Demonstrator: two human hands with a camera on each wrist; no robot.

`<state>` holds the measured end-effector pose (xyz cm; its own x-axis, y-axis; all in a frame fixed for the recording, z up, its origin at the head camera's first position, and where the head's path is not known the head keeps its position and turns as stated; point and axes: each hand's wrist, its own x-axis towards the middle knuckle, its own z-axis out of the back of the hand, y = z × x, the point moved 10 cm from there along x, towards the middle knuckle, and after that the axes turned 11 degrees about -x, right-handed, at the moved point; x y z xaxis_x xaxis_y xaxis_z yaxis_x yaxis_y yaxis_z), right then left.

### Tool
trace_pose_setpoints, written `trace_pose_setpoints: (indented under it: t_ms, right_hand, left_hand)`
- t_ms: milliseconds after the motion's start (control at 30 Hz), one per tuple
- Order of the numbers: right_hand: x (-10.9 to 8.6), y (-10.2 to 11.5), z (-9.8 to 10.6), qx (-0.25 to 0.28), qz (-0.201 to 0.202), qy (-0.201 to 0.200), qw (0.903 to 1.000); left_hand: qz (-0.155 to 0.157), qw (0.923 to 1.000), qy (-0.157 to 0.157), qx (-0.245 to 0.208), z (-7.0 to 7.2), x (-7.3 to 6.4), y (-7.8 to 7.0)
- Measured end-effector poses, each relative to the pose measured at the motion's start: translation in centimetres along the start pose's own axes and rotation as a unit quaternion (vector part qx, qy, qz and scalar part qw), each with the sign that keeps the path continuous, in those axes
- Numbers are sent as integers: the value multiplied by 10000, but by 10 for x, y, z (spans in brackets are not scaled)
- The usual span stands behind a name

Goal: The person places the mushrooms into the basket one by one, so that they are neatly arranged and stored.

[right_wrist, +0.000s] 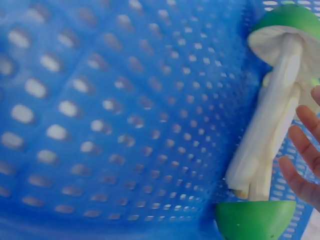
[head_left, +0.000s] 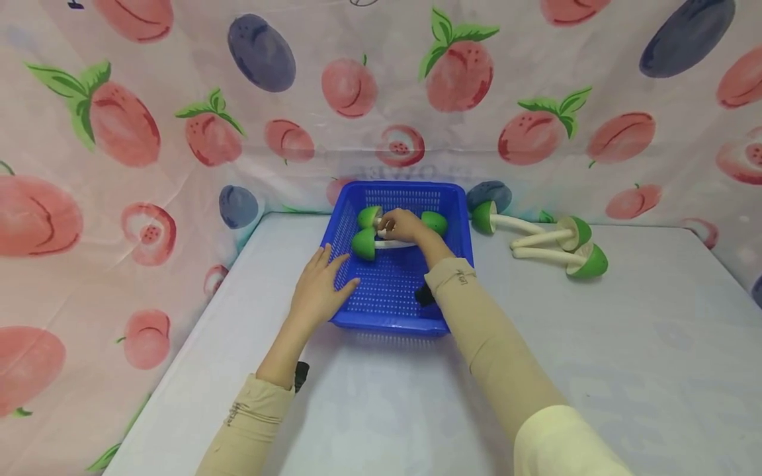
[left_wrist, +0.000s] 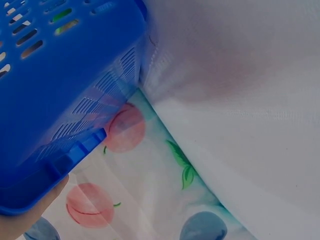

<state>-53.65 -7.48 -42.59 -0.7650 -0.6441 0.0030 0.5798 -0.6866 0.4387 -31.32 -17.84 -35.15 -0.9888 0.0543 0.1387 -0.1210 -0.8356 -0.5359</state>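
Observation:
A blue plastic basket (head_left: 387, 322) holds toy mushrooms with green caps and white stems. Inside it lie a near mushroom (head_left: 364, 244), one behind it (head_left: 370, 215) and one with its cap to the right (head_left: 434, 223). My right hand (head_left: 405, 226) reaches in over the stems. In the right wrist view its fingers (right_wrist: 305, 145) are spread and slightly bent beside the white stems (right_wrist: 270, 120), with nothing visibly held. My left hand (head_left: 318, 287) rests at the basket's left rim, fingers extended. The left wrist view shows part of that hand (left_wrist: 37, 212) against the rim's outside.
Three more green-capped mushrooms lie on the white table (head_left: 625, 370) right of the basket: one by its wall (head_left: 485, 218) and two together (head_left: 574, 233) farther right. A fruit-printed cloth (head_left: 381, 99) hangs behind and along the left side.

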Motion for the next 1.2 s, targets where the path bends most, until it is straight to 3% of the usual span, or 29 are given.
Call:
trace_pose_setpoints:
  t_ms: [33, 167, 233, 433, 533, 700, 833, 967, 1200]
  right_hand:
    - [-3, 0, 2, 11, -120, 81, 9999]
    - [15, -23, 3, -54, 181, -681, 9975]
    - [18, -29, 5, 32, 190, -787, 9967]
    - [-38, 23, 38, 727, -332, -682, 9945]
    - [-58, 46, 49, 715, -427, -740, 9938]
    - [-67, 62, 56, 501, -346, -687, 9958]
    - [-69, 79, 56, 152, -41, -29, 9999]
    - [-74, 101, 55, -197, 400, 612, 9971]
    - [-87, 129, 81, -245, 714, 284, 9967]
  left_hand:
    - [-10, 10000, 1, 3, 0, 0, -1]
    - [-24, 10000, -6, 13, 1, 0, -3]
    - [-23, 10000, -8, 19, 0, 0, -3]
    - [-63, 9999, 8, 84, -2, 0, -4]
    - [-90, 9999, 38, 123, -3, -2, -5]
    - [-25, 9998, 138, 136, -6, -4, -4]
    - [-78, 9998, 106, 116, -6, -4, -6]
    - [-115, 9998, 28, 140, -2, -2, -6]
    - [-85, 9999, 27, 116, 0, 0, -5]
